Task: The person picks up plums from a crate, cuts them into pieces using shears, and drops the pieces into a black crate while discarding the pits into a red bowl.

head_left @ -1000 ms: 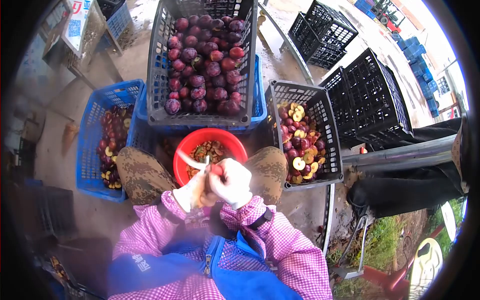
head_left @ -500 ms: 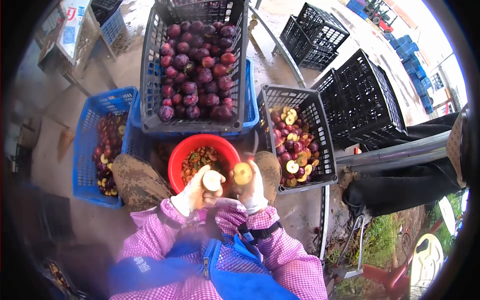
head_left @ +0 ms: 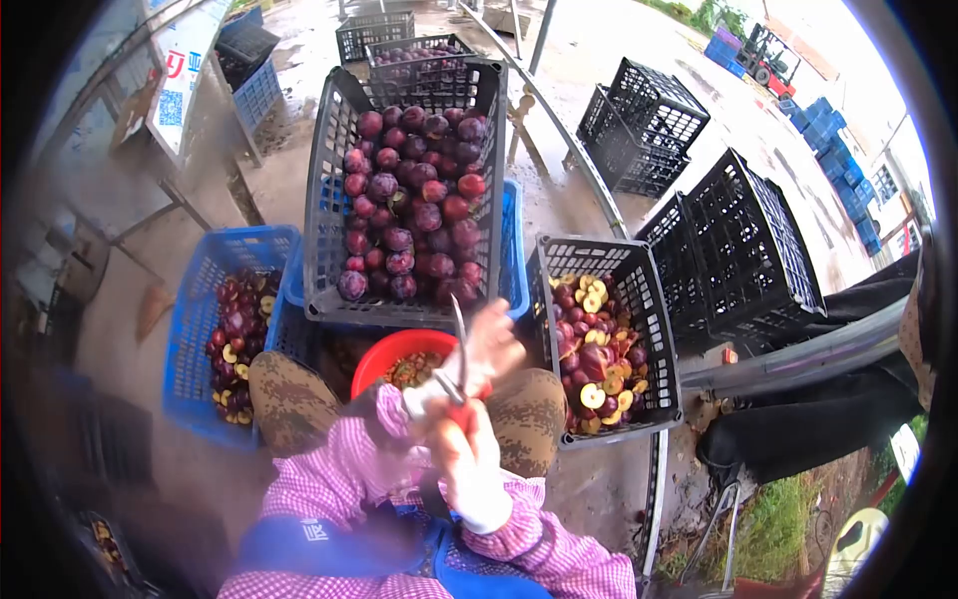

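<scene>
My right hand (head_left: 467, 464) is closed around the red handle of a knife (head_left: 460, 344), its thin blade pointing up. A short piece of metal shows beside the blade's base; its kind is unclear. My left hand (head_left: 493, 344) reaches across in front of me, beyond the knife, blurred by motion. Its fingers look spread, with nothing visible in them. Below it, partly hidden, a red basin (head_left: 377, 361) holds small orange-brown bits. Whole plums (head_left: 419, 205) fill the black crate (head_left: 317, 210) ahead. The black crate (head_left: 667, 329) at right contains cut plums (head_left: 594, 397).
A blue crate (head_left: 185, 329) with plums and cut halves stands at left. Stacked black crates (head_left: 733, 250) are at right, beside a metal rail (head_left: 778, 367) and a person's dark trouser leg (head_left: 798, 424). A forklift (head_left: 768, 60) is in the far background.
The two plum halves are gone from my hands. My left hand has swung across to the right, and my right hand has come lower and nearer with the knife. The view has tilted up.
</scene>
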Tool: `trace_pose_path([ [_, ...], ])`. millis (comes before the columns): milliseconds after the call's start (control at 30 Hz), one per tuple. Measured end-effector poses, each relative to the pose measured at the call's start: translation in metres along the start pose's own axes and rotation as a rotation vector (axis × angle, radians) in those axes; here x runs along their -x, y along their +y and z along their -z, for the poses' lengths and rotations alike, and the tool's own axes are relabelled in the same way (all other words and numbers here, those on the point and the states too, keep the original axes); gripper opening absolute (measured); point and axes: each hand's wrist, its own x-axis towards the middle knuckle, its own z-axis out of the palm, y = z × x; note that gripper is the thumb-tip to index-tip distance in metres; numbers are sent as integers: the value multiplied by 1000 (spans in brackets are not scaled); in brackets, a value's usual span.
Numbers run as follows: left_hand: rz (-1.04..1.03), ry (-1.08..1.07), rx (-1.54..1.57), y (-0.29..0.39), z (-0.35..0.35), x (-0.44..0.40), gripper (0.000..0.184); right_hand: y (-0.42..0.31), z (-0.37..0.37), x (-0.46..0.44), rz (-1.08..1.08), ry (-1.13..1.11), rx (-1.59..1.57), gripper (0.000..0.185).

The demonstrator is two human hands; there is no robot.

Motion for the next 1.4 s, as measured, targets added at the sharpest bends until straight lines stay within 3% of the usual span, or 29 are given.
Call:
trace_pose_path([
  [67,-49,346,-268,21,31,-27,64,6,24,2,90,72,117,19],
  [100,-95,469,-461,32,54,-37,59,5,40,2,-3,118,69,22],
  [167,-111,687,-862,57,97,-56,56,16,63,2,-135,219,-27,20],
  [233,-55,846,-1270,52,157,-83,65,25,71,5,-158,222,-33,20],
  [267,-58,849,-1266,56,163,-91,65,28,75,7,-183,225,-38,19],
  [333,256,779,-1437,62,172,-105,77,38,76,4,-181,225,1,20],
  [367,251,779,-1432,59,179,-108,77,40,75,2,-183,227,-1,20],
  [500,142,728,-1493,49,201,-111,81,38,76,-7,-186,171,-5,21],
  [567,130,647,-1207,65,184,-99,77,43,76,-16,-138,183,-14,23],
  [700,-230,503,-1532,84,113,-33,70,24,64,-32,-284,171,-106,23],
  [833,-373,384,-1450,76,63,31,65,26,42,-44,-233,-23,-50,25],
  [900,-168,360,-1298,65,57,52,67,36,33,-44,-157,-16,231,23],
  [967,-121,377,-1284,58,48,70,61,29,19,-38,-8,5,601,21],
  [1033,-308,353,-1371,45,53,80,60,47,21,-38,135,11,809,21],
  [1400,-193,337,-1248,29,53,106,62,79,27,-27,207,-8,1327,26],
])
